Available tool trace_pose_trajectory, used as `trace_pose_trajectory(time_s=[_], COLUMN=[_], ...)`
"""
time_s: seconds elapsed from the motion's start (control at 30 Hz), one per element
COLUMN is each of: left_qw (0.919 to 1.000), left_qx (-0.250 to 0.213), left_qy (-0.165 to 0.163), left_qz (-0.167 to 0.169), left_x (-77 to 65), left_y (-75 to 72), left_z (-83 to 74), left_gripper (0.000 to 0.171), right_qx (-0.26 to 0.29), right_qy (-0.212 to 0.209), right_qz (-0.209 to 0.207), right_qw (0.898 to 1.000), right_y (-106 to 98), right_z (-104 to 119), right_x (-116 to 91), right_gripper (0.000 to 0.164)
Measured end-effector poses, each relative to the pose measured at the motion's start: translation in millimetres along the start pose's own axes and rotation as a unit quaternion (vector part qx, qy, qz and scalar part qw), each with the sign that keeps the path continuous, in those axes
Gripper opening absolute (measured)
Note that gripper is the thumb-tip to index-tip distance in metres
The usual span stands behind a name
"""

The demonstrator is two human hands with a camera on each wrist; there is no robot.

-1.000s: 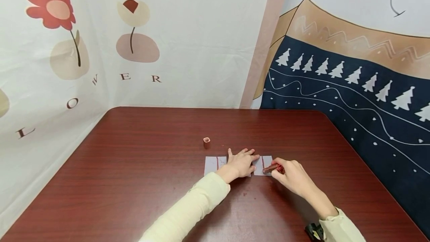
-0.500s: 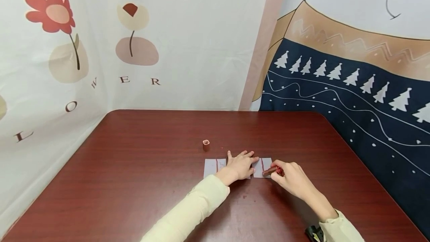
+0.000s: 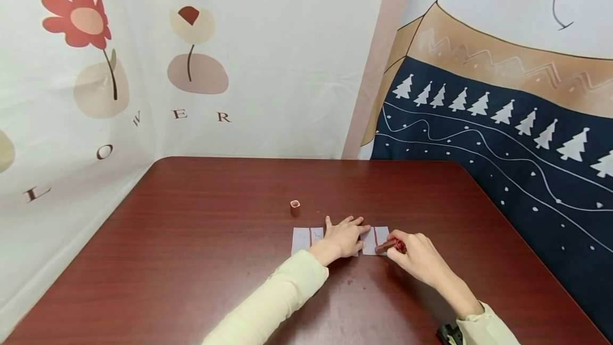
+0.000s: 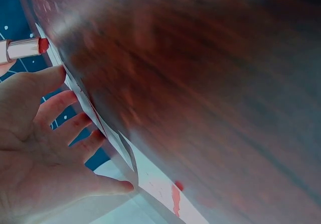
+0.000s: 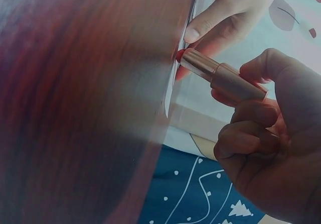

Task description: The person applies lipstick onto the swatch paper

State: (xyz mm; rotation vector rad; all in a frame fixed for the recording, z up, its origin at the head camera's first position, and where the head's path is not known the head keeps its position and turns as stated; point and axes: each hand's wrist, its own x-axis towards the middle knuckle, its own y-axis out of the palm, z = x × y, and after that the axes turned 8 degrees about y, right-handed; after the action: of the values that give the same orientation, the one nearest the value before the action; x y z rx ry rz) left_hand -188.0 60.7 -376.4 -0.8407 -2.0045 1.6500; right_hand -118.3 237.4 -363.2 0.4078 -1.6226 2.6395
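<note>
My right hand [image 3: 421, 254] pinches a lipstick [image 5: 225, 78] in a shiny rose-gold case between thumb and fingers. Its red tip [image 5: 180, 56] meets the right-hand white paper [image 3: 367, 244], at the lower end of a red stroke. With fingers spread, my left hand [image 3: 341, 237] lies flat over the papers, fingertips reaching that sheet's left edge. Beneath this hand another sheet is mostly hidden. Left of it shows a white paper [image 3: 300, 239] with a red stroke down it. The lipstick cap [image 3: 295, 208] stands upright behind the papers.
A dark red wooden table [image 3: 215, 201] carries everything. Small reddish specks [image 3: 349, 282] mark its surface in front of the papers. Behind rise a white flower-print cloth [image 3: 287, 68] and a navy cloth [image 3: 479, 142] with white trees.
The head view has shifted slightly. Both hands, the lipstick and the papers keep nearly the same places, with the lipstick tip staying near the lower end of the stroke.
</note>
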Motion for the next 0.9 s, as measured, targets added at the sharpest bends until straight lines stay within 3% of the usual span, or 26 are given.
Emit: trace_pose_trajectory(time_s=[0.37,0.9], left_qw=[1.0,1.0], left_qx=[0.004,0.001], left_qy=[0.0,0.001], left_qz=[-0.002,-0.001], left_x=[-0.8,-0.2], left_y=[-0.8,-0.6], left_z=[0.1,0.5], left_gripper=[0.047,0.046], right_qx=[-0.006,0.0], right_qy=[-0.02,-0.02], right_qz=[-0.03,-0.029], right_qw=[0.999,0.999], right_y=[1.3,1.4], right_z=[-0.5,0.1], right_x=[-0.9,-1.5], right_gripper=[0.01,0.012])
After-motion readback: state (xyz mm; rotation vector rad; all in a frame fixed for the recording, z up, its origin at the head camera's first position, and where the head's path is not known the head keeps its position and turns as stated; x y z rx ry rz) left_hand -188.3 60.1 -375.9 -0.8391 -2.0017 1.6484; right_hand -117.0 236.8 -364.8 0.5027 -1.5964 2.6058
